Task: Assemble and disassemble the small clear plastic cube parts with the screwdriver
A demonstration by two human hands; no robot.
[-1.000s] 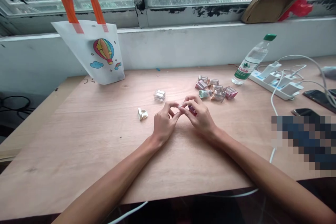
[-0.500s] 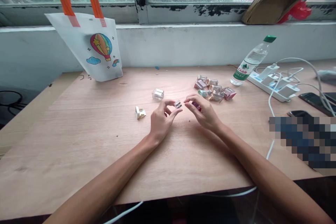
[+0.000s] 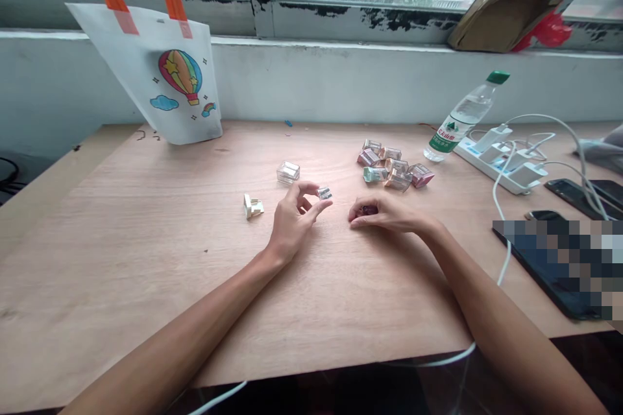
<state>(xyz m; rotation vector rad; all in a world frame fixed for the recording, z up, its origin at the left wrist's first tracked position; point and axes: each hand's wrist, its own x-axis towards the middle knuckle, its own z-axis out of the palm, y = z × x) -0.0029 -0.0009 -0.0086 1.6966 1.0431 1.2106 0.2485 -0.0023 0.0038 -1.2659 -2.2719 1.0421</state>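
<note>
Apart now, the left hand [image 3: 292, 224] and the right hand [image 3: 389, 217] have drawn away from each other, and the right has sunk lower toward the wooden table top [image 3: 121, 285]. The left thumb and forefinger are curved around a little clear cube [image 3: 324, 193] at their tips, seemingly a light pinch (the cube is so small that I cannot tell whether they truly press it). The right hand's fingers lie curled together over a little red cube [image 3: 367, 210], mostly hiding it, so that grip reads as closed. Left of the hands sit a spare clear cube [image 3: 288, 172] and a white plastic piece [image 3: 253, 206], while a heap of small coloured cubes [image 3: 394, 165] lies beyond the right hand, not touching it. The step in hand looks like handling these pieces singly, and the next move would call for the right fingers to open and free the red cube.
</note>
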